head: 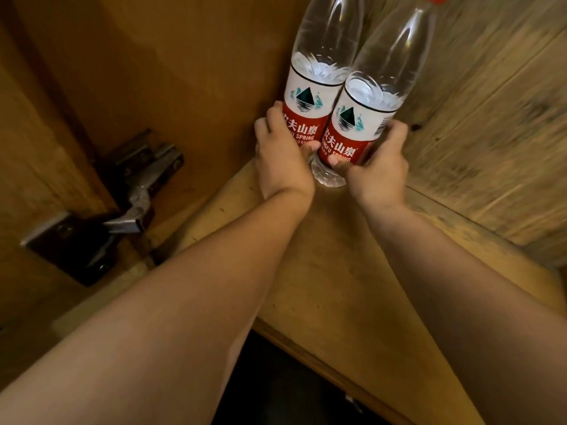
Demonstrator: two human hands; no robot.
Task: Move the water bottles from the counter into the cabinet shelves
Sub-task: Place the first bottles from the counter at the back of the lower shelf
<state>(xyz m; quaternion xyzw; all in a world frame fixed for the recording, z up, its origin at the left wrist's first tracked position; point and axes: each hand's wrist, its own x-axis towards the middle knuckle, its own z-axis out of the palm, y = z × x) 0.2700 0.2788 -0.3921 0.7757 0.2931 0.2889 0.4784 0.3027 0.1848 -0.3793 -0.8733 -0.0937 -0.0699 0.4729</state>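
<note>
Two clear water bottles with red and white labels stand side by side, touching, in the back corner of a wooden cabinet shelf [331, 271]. My left hand [282, 157] wraps the lower part of the left bottle [319, 72]. My right hand [377, 167] grips the lower part of the right bottle [377, 87], whose red cap shows at the top edge of the view. Both bottle bases rest on or just above the shelf board; the hands hide the contact.
The cabinet's side wall [184, 72] rises on the left and the rough wooden back wall [491, 118] on the right. A metal door hinge [135, 191] sits on the left by the open door. A dark gap lies below the shelf's front edge [306, 357].
</note>
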